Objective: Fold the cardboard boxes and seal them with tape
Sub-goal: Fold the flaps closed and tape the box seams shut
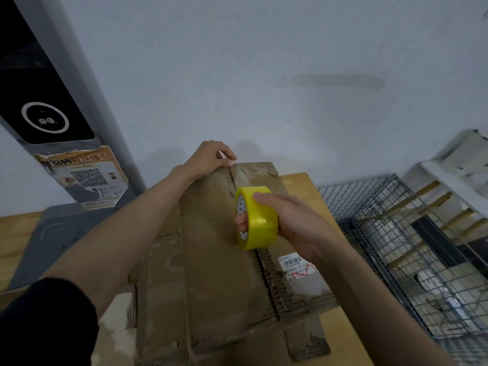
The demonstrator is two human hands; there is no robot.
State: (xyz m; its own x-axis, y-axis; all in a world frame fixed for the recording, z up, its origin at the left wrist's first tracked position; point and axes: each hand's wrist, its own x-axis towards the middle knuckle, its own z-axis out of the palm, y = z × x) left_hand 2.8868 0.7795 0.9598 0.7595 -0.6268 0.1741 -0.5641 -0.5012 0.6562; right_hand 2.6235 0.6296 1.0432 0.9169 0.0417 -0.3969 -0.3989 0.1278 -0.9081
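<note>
Nearest the camera, a black sleeve [47,326] covers the left upper arm, and the bare forearm reaches forward across a worn cardboard box [211,260] lying on a wooden table [295,180]. Its 2 top flaps meet at a seam [260,262] running away from the viewer, with torn, ridged paper along the near stretch and a white shipping label [297,265] just right of it. At the far edge of the box, the left hand [208,157] presses down beside the seam, fingers curled over the edge with thumb and forefinger close together. The right hand [287,220] grips a yellow tape roll [257,217], thumb through the core and fingers wrapped round the outside, holding it upright directly over the seam near mid-box. A wire mesh crate [401,247] stands just right of the table. On the left, a grey kiosk [52,128] with a QR-code poster [87,175] stands against the pale wall [264,62].
</note>
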